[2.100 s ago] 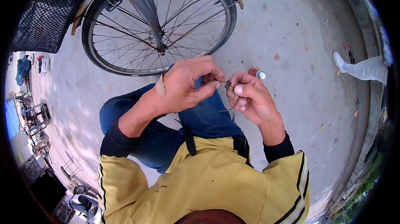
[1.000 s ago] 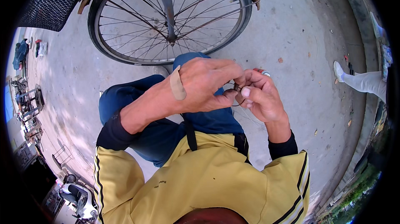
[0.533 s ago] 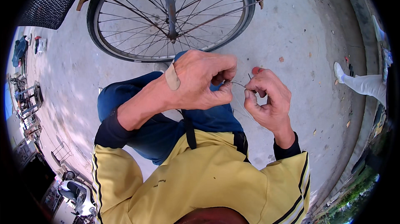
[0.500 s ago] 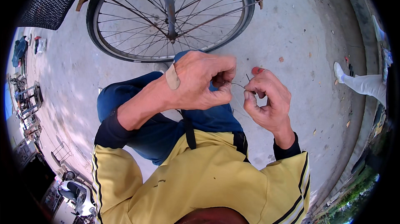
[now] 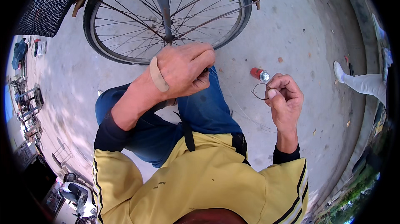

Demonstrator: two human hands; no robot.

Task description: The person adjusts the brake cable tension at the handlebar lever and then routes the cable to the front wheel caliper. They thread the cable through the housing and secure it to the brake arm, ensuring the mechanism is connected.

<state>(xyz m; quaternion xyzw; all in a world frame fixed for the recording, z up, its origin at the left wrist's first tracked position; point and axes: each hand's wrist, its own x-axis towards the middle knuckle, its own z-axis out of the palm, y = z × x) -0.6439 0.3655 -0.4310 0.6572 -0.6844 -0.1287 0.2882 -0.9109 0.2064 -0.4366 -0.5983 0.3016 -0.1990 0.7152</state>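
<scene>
Right hand point(image 5: 288, 101) out to the side, thumb and forefinger clamped together on a thin, dark curled wire point(image 5: 257, 97); the loop of it pokes out into the air, just beside the red spray can point(image 5: 258, 73) on the ground point(image 5: 291, 44). Over to the left hand point(image 5: 180, 73), adhesive bandage point(image 5: 157, 76) across the wrist, high above the blue trousers point(image 5: 204, 109): fingers curled inward, and whether they grip anything, I cannot tell. Beyond it, the bicycle wheel point(image 5: 247, 5). Out at the ground's right edge, another person's leg point(image 5: 366, 83), in pale trousers.
</scene>
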